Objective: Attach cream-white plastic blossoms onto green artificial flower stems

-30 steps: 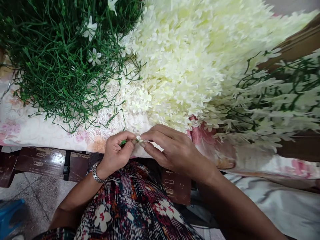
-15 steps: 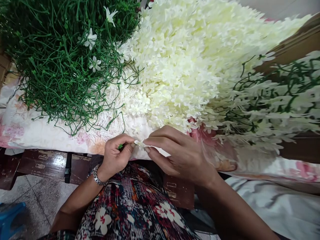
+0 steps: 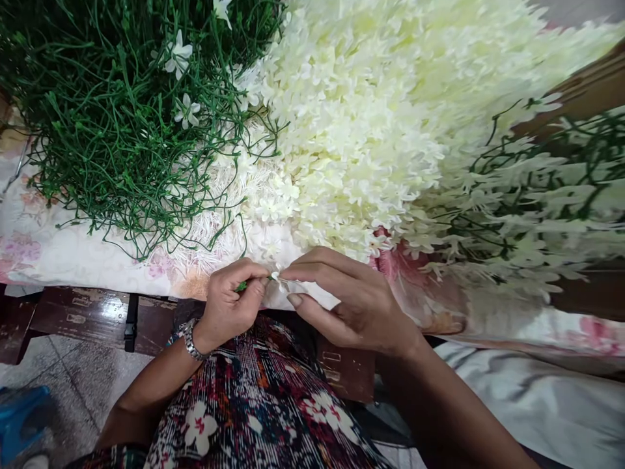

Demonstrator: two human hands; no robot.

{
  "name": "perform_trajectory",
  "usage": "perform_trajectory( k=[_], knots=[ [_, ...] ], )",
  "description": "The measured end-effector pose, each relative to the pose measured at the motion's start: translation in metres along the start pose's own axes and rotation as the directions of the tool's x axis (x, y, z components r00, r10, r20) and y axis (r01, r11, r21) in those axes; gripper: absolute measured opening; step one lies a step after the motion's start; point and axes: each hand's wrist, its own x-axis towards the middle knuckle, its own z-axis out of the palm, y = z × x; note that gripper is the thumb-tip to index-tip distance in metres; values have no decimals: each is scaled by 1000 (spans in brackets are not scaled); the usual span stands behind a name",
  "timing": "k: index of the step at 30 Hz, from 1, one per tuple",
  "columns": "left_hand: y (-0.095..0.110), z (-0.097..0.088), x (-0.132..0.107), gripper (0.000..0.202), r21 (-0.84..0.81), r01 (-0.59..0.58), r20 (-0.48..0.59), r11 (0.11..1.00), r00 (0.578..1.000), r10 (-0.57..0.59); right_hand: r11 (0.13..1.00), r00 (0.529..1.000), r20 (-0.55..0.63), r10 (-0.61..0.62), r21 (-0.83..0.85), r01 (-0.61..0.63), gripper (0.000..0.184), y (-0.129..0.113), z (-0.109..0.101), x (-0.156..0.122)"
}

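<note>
Between the thumb and finger of my left hand is a thin green plastic stem, most of it hidden in the palm. At the stem's tip, just past the fingertips, sits a small white artificial flower. My right hand reaches in from the right, its forefinger tip at the flower. The thumb of that hand stands apart from the fingers. Whether the forefinger touches the petals is hard to tell. Beyond both hands lies a large heap of cream-white flower heads.
Green artificial stems are piled at the back left, with a few white flowers among them. Stems fitted with white flowers lie at the right by a cardboard box. A floral cloth covers the table. A blue stool stands lower left.
The right thumb has parted from the forefinger, where the flower was pinched before. The flower now sits at the end of the green stem in my left hand.
</note>
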Motion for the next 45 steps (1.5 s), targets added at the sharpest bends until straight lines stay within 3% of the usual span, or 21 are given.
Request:
perform_trajectory(
  k=[4,8,15,45],
  knots=[
    [1,0,1,10,10,-25,-1,1000,1000,25,997,998,47,33,69,-37,26,1,-3,0],
    [0,1,0,10,39,-61,-5,997,998,61,995,998,11,56,80,-56,21,2,-1,0],
    [-3,2,-1,9,88,-120,-19,989,992,123,997,998,-42,37,-69,-40,14,4,7,-1],
    [-6,6,0,12,113,-93,7,989,996,93,996,998,-32,56,-62,-57,16,11,20,-2]
  ],
)
